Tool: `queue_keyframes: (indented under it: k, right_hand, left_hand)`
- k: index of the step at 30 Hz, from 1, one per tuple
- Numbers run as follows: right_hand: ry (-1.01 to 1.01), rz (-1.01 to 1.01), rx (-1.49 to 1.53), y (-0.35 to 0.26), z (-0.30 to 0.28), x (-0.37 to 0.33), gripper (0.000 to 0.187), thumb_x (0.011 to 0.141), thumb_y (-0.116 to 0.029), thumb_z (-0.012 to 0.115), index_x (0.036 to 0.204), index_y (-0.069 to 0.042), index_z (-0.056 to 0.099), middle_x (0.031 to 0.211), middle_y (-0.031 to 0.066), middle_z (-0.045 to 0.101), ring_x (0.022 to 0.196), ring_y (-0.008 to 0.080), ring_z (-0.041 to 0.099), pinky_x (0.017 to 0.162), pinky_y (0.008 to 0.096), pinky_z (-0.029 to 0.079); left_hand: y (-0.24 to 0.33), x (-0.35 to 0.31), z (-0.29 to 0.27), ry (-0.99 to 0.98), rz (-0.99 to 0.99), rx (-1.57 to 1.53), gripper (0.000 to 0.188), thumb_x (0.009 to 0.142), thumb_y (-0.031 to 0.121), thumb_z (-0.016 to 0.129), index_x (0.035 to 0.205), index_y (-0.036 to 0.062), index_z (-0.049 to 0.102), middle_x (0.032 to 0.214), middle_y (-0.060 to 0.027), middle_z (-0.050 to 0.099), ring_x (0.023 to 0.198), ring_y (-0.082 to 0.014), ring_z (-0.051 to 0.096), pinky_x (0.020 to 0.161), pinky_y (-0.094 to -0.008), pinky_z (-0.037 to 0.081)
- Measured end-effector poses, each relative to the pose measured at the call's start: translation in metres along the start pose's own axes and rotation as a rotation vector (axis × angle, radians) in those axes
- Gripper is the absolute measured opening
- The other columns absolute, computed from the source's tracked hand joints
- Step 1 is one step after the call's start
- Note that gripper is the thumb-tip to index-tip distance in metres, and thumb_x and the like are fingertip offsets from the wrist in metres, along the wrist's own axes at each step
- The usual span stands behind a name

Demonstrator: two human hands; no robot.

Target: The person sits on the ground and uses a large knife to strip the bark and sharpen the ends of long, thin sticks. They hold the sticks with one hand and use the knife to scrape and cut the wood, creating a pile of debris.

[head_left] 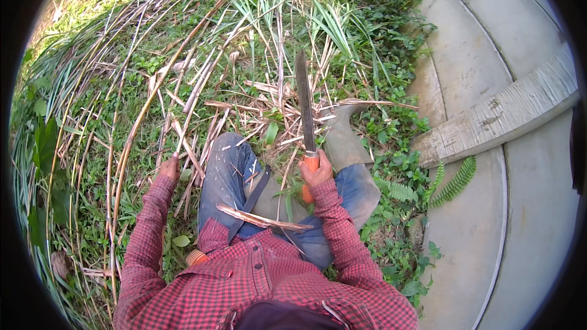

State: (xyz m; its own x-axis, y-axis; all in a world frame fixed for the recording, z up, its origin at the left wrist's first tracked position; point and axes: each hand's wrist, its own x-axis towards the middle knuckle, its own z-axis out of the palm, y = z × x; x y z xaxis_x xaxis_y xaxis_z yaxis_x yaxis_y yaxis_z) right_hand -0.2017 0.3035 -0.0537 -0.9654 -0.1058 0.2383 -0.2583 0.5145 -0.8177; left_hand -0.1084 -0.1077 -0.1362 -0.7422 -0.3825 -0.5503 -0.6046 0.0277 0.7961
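Observation:
My right hand (317, 172) is wrapped round the orange handle of a machete (304, 98). Its long dark blade points away from me, over the cut stalks. Down at the left, my left hand (170, 167) is closed round the near end of a long thin cane stalk (181, 136), which runs away toward the far leaves. A strip of dry peeled husk (263, 219) lies across my lap. Shreds of dry husk (269, 91) are scattered on the ground beyond my knees, and small chips cling to my jeans (223, 177).
Many long cane stalks (131, 140) with green leaves lie over the weeds at the left. Green leaf tops (333, 21) spread at the far side. On the right is a concrete slab (465, 226) with a weathered plank (495, 113) across it. Ferns (455, 183) grow along its edge.

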Motion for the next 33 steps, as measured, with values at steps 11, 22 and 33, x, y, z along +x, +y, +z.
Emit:
queue_keyframes:
  k: [11,22,33]
  right_hand:
    - [-0.294,-0.265,-0.568,-0.037,-0.002,0.081,0.043,0.066,-0.024,0.066,0.098,-0.006,0.044,0.082,0.0135,0.059,0.074,0.0331,0.059,0.066,0.0393,0.048]
    - [-0.651,-0.889,-0.695,-0.116,0.048,0.193,0.019,0.073,-0.017,0.059,0.082,-0.004,0.048,0.066,0.0132,0.055,0.062,0.0249,0.058,0.058,0.0321,0.048]
    - [-0.482,0.069,-0.869,-0.017,-0.014,0.15,0.041,0.071,-0.031,0.06,0.101,-0.007,0.046,0.087,0.0192,0.059,0.084,0.0346,0.057,0.074,0.0422,0.047]
  left_hand:
    - [0.045,-0.139,0.025,-0.567,-0.377,-0.532,0.048,0.086,0.057,0.029,0.061,0.0157,0.034,0.043,0.0053,0.022,0.029,-0.0068,0.014,0.029,-0.0243,0.015]
    - [0.053,-0.159,0.016,-0.446,-0.338,-0.39,0.05,0.084,0.06,0.03,0.06,0.0156,0.029,0.044,0.0046,0.021,0.031,-0.008,0.013,0.029,-0.0239,0.012]
    - [0.031,-0.149,0.012,-0.443,-0.381,-0.472,0.047,0.084,0.058,0.032,0.066,0.0142,0.036,0.044,0.0058,0.021,0.031,-0.0062,0.016,0.03,-0.0223,0.014]
